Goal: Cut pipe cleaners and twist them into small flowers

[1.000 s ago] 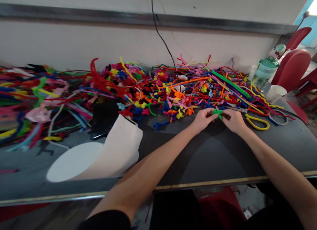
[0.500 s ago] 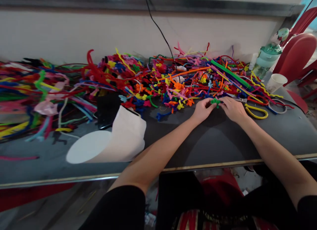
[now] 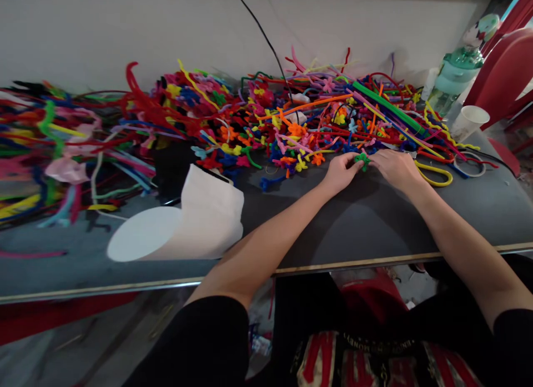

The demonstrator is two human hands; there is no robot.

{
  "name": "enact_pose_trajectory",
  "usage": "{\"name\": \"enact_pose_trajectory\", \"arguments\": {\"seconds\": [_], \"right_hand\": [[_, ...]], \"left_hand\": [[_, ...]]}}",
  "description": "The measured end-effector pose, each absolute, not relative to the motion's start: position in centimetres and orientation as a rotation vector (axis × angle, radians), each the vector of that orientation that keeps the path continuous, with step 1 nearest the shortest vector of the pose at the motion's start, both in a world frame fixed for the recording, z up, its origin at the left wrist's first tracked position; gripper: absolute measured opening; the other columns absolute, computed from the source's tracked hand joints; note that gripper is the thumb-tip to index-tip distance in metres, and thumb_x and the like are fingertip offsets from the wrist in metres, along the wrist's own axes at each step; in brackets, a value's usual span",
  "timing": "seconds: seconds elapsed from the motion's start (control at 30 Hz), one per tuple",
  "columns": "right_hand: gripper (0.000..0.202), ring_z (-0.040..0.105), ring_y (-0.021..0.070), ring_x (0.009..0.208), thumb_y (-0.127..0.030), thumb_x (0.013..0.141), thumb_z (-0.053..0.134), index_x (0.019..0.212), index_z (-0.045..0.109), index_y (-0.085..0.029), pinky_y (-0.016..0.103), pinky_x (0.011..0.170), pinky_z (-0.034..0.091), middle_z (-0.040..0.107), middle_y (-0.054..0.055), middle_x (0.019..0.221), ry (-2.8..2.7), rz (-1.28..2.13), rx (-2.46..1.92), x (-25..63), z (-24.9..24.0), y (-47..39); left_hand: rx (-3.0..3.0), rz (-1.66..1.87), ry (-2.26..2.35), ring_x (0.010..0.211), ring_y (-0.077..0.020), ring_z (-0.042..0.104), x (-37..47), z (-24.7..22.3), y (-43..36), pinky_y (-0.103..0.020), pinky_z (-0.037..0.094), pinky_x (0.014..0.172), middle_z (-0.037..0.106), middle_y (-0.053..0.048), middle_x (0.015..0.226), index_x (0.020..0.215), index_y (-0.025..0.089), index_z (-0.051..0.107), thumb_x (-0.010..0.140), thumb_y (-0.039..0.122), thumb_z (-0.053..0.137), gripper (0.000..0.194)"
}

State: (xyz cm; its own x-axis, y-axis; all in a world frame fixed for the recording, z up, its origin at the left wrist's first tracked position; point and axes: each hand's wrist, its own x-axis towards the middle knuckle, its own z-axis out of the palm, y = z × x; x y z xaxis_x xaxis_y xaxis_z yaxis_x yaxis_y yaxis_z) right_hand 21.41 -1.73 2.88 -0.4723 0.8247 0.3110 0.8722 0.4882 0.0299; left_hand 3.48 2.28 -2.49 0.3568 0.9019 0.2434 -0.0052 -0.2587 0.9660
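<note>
Still, both hands' fingers (image 3: 352, 160) pinch the green flower (image 3: 361, 159).

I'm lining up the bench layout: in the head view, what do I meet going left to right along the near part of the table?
White paper roll → left hand → small green pipe-cleaner flower, pinched between both hands → right hand → yellow loop → paper cup.
</note>
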Motion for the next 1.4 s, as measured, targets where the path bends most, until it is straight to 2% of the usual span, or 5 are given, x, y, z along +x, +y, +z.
{"name": "enact_pose_trajectory", "arguments": {"seconds": [0.63, 0.93, 1.1, 1.27, 1.4], "right_hand": [[0.032, 0.064, 0.0206, 0.085, -0.02, 0.096, 0.039, 0.101, 0.071, -0.017, 0.031, 0.066, 0.036, 0.073, 0.008, 0.093, -2.476, -0.283, -1.437, 21.0, 2.0, -1.9], [0.036, 0.064, 0.0205, 0.083, -0.035, 0.099, 0.04, 0.097, 0.073, -0.019, 0.03, 0.066, 0.037, 0.073, 0.008, 0.091, -2.224, -0.126, -1.495, 20.9, 1.5, -2.0], [0.032, 0.063, 0.0195, 0.082, -0.039, 0.096, 0.046, 0.096, 0.072, -0.02, 0.029, 0.065, 0.037, 0.073, 0.006, 0.089, -2.325, -0.067, -1.432, 21.0, 1.7, -2.1], [0.032, 0.064, 0.0207, 0.097, -0.028, 0.099, 0.04, 0.118, 0.064, -0.018, 0.029, 0.07, 0.04, 0.071, 0.009, 0.113, -2.36, -0.078, -1.408, 21.7, 2.3, -1.7], [0.03, 0.064, 0.0209, 0.093, -0.027, 0.099, 0.041, 0.113, 0.065, -0.017, 0.029, 0.068, 0.039, 0.072, 0.01, 0.105, -2.501, -0.178, -1.406, 21.5, 2.6, -1.5]], "left_hand": [[1.538, 1.045, 0.796, 0.059, -0.0109, 0.051, 3.3, -2.4, 2.2, -0.025, 0.042, 0.061, 0.06, 0.0, 0.065, 0.082, 0.015, 0.068, 0.076, 0.043, 0.074, 0.029], [1.413, 1.16, 0.8, 0.063, -0.0105, 0.053, 3.3, -2.0, 2.0, -0.024, 0.045, 0.061, 0.065, -0.003, 0.075, 0.085, 0.015, 0.067, 0.07, 0.054, 0.077, 0.042], [1.432, 1.142, 0.792, 0.062, -0.01, 0.053, 3.3, -2.0, 1.9, -0.024, 0.044, 0.062, 0.063, -0.001, 0.071, 0.081, 0.015, 0.068, 0.073, 0.048, 0.075, 0.035], [1.474, 1.075, 0.776, 0.06, -0.0103, 0.051, 3.2, -1.8, 1.9, -0.024, 0.041, 0.061, 0.062, -0.001, 0.067, 0.076, 0.015, 0.069, 0.075, 0.044, 0.074, 0.03], [1.498, 1.002, 0.78, 0.059, -0.0106, 0.05, 3.2, -1.9, 2.0, -0.024, 0.04, 0.059, 0.061, -0.001, 0.065, 0.077, 0.015, 0.069, 0.075, 0.042, 0.073, 0.027]]}}
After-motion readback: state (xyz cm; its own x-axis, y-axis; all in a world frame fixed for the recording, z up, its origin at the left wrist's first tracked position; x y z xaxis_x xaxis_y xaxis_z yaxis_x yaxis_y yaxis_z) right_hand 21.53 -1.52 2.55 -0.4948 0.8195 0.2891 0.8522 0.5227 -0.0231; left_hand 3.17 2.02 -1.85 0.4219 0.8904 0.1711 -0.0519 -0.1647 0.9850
